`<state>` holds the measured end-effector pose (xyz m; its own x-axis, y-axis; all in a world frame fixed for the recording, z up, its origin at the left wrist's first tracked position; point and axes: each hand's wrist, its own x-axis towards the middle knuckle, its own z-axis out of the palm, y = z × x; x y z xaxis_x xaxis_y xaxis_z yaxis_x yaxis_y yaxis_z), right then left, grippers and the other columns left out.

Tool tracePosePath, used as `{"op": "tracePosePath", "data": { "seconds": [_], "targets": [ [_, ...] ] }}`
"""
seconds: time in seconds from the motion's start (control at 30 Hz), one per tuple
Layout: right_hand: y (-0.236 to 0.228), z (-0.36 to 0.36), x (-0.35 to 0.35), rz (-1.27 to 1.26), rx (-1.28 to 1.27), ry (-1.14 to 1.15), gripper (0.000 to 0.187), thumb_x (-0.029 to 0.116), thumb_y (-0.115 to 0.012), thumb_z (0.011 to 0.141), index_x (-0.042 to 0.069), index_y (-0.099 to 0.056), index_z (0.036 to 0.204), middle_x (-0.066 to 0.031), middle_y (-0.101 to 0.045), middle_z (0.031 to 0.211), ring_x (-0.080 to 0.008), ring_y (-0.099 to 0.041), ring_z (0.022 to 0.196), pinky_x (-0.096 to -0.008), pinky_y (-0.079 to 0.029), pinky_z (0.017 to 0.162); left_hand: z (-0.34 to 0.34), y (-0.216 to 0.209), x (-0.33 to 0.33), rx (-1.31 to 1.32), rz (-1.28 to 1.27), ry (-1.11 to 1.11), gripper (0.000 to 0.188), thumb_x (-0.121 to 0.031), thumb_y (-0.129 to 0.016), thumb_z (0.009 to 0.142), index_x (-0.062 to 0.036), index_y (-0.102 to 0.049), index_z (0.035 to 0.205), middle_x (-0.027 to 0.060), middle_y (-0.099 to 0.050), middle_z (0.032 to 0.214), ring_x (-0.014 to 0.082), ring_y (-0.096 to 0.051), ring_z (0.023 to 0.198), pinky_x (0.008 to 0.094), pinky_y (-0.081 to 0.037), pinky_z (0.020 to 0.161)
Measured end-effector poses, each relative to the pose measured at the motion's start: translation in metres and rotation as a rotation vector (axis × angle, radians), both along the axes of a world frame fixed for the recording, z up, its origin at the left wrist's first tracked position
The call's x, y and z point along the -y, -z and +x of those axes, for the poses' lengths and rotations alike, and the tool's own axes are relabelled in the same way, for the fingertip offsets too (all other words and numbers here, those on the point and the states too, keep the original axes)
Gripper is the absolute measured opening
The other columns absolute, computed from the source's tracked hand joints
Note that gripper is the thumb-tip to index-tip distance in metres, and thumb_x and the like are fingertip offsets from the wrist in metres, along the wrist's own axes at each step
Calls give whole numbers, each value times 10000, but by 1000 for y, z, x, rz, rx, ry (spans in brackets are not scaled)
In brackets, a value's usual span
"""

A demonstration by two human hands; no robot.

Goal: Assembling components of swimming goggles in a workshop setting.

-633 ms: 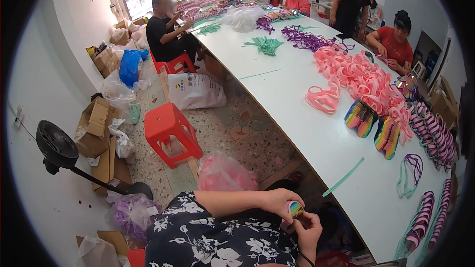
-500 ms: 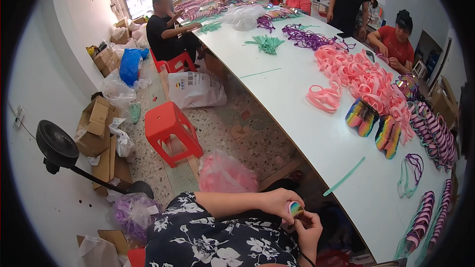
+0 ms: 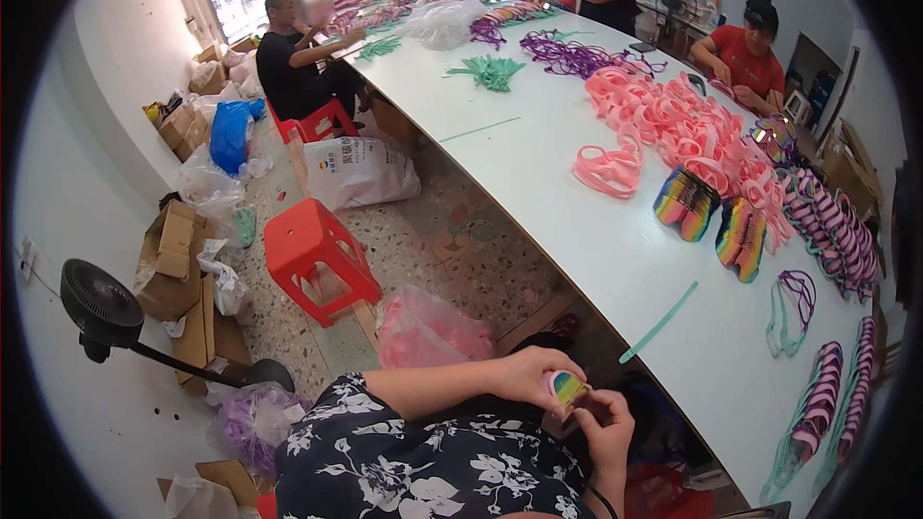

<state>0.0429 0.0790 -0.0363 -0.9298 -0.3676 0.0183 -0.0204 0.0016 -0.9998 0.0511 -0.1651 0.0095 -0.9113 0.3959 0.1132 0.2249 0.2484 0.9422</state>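
Observation:
Above my lap, at the table's near edge, I hold a rainbow-coloured goggle lens with a pink rim (image 3: 568, 387) between my two hands. My left hand (image 3: 532, 377) is closed round its upper left side. My right hand (image 3: 606, 420) pinches at its lower right edge, fingertips close to those of the left. Part of the piece is hidden by my fingers. On the white table (image 3: 538, 173) to the right stand two stacks of rainbow lenses (image 3: 686, 204). Behind them lies a heap of pink goggle frames (image 3: 673, 120). A thin green strap (image 3: 660, 322) lies near the table edge.
Strung pink-and-purple goggles (image 3: 832, 221) fill the table's right side, with a green-and-purple strap loop (image 3: 792, 312) nearby. Purple straps (image 3: 586, 56) and green strips (image 3: 488, 71) lie farther off. A red stool (image 3: 322, 255), pink bag (image 3: 433, 329) and fan (image 3: 101, 303) stand left. Co-workers sit around the table.
The view has shifted slightly, so the room's things appear lower left or higher. The lens is turned more face-on, and my right fingers have shifted at its edge.

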Motion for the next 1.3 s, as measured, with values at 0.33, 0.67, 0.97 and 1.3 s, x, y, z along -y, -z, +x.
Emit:
{"op": "tracePosePath", "data": {
  "seconds": [0.33,0.67,0.97,1.3],
  "targets": [
    [-35,-26,-1,-418,308,-203,403,68,-675,905,-8,-570,1287,-90,-650,1161,-170,-623,1066,-318,-496,938,-16,-28,-1,259,365,-15,607,-152,-886,685,8,-635,1213,89,-680,1154,157,-636,1068,319,-494,953],
    [-32,-21,-2,-470,368,-106,228,98,-647,936,17,-689,1144,-19,-681,868,-53,-559,642,-185,-417,538,-17,-19,-6,408,461,-15,681,-135,-901,636,6,-624,1242,78,-687,1154,142,-646,1061,297,-494,948],
    [-20,-26,-5,-372,28,-44,164,57,-648,930,14,-734,1062,-43,-615,972,-93,-583,838,-219,-460,703,-19,-17,-15,421,521,-82,709,-152,-903,646,51,-591,1251,119,-680,1107,149,-670,951,270,-574,778],
    [-14,-17,8,9,-238,190,199,42,-654,913,12,-723,1097,-113,-606,1063,-195,-614,935,-285,-492,831,-24,-9,-18,175,115,-103,591,-193,-869,724,-15,-636,1237,94,-655,1173,173,-618,1086,317,-484,957]
  ]
}}
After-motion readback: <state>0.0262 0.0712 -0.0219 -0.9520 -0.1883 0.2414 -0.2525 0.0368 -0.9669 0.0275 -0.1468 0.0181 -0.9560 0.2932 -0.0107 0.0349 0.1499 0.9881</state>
